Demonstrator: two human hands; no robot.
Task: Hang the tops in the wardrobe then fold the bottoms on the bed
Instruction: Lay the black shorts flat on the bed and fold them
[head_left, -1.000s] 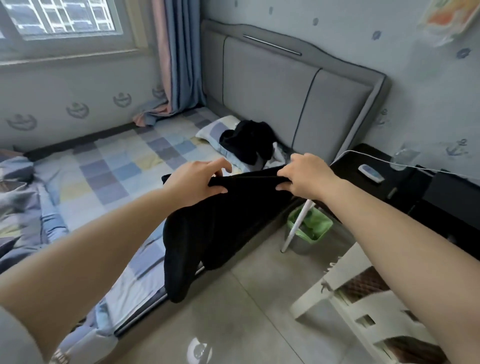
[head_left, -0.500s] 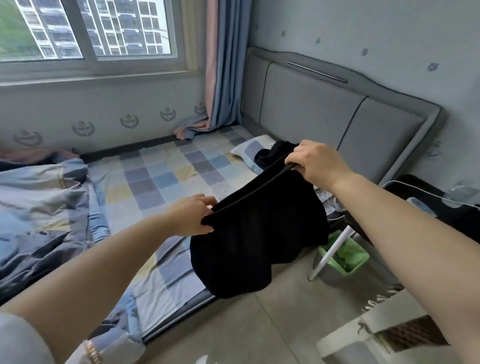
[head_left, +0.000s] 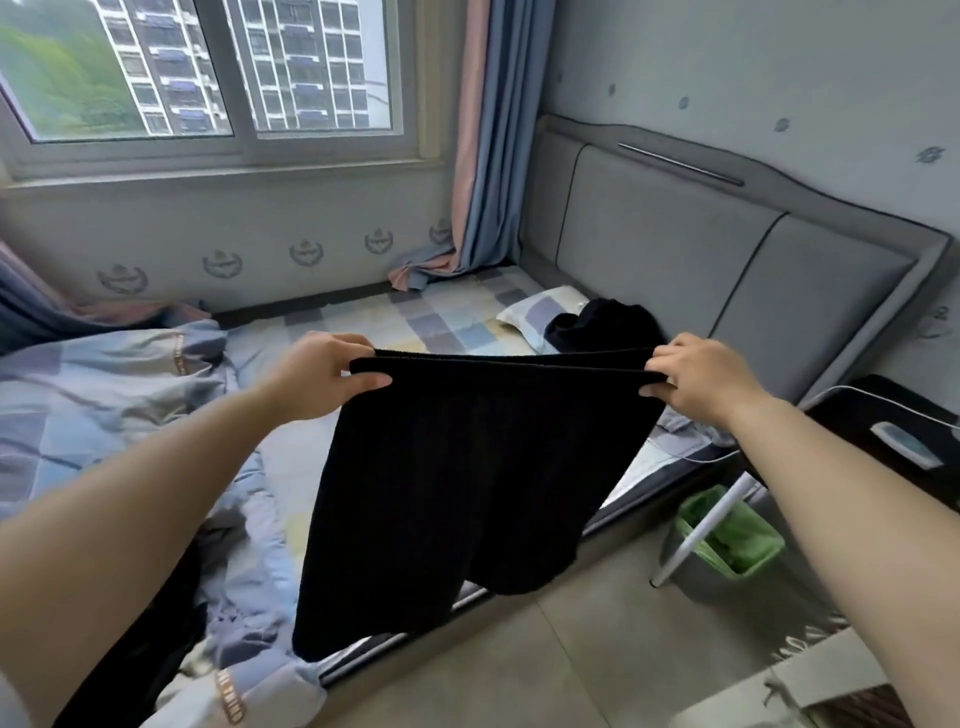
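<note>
A pair of black shorts (head_left: 447, 499) hangs in the air over the near edge of the bed (head_left: 363, 322). My left hand (head_left: 319, 376) grips the left end of the waistband and my right hand (head_left: 696, 376) grips the right end, stretching it level. The legs hang down in front of the mattress edge. Another black garment (head_left: 605, 325) lies crumpled on the pillow (head_left: 530, 314) by the headboard. A third dark garment (head_left: 156, 639) lies on the duvet at the lower left, partly hidden by my left arm.
A bunched blue checked duvet (head_left: 104, 395) covers the left of the bed. A green-lined bin (head_left: 727, 540) stands on the floor at the right, with a white leg across it. A dark bedside table (head_left: 893, 426) carries a cable and a remote. White furniture (head_left: 795, 686) sits bottom right.
Both hands have pulled the waistband out wide and level; before, it was slanted with the right hand higher. The view has turned left and up toward the window.
</note>
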